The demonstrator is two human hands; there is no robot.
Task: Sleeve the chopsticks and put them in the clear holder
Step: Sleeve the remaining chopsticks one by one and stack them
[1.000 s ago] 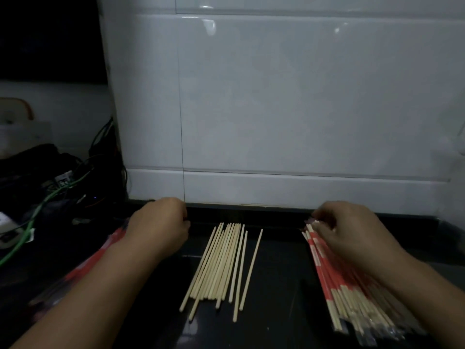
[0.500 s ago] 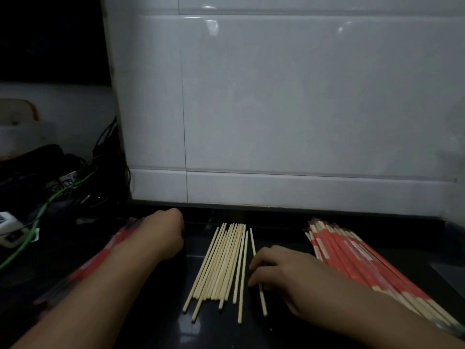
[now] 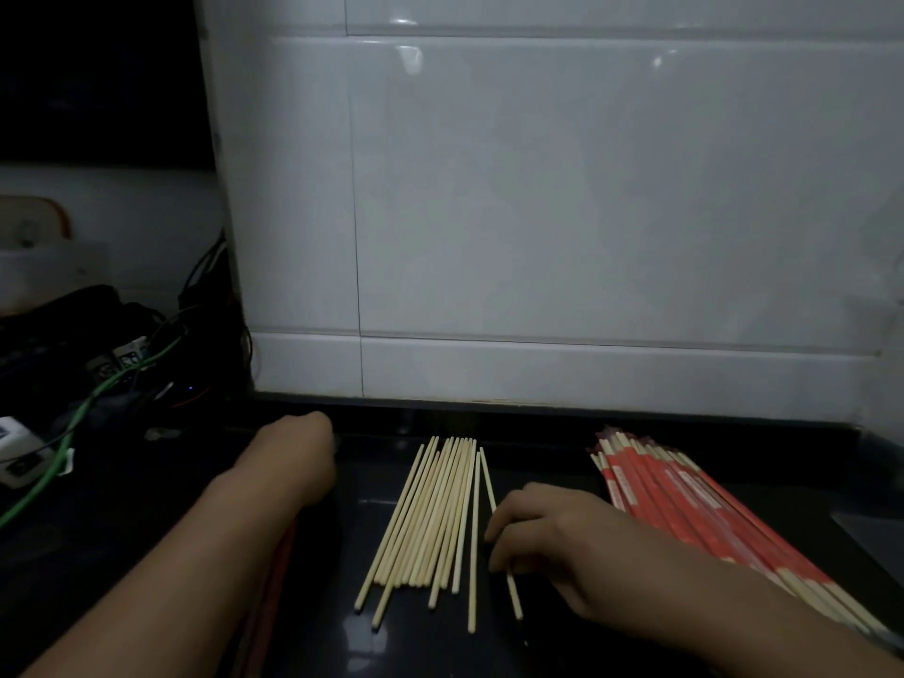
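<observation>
While the room is dim, the dark counter [image 3: 562, 643] in front of the white tiled wall [image 3: 587, 212] can be made out well enough. A loose bundle of bare chopsticks [image 3: 430, 521] lies on it in the middle, fanned a little toward the near end. The person's right hand [image 3: 553, 540] rests just beside that bundle, its fingers curled down over a single chopstick [image 3: 512, 594] that lies apart from the rest, slanted the other way; the fingertips press on it or pinch it, and I cannot tell which. To the right of that hand, a stack of sleeved chopsticks [image 3: 685, 506] in red paper wrappers lies on the counter, their pale ends poking out at the far side near the wall. The left hand [image 3: 293, 452] sits to the left of the bundle with its back toward me and its fingers tucked out of sight, so whether it holds anything cannot be told. Something red [image 3: 274, 594] shows under the left forearm. Off to the far left lie tangled cables [image 3: 73, 433], one of them green.
</observation>
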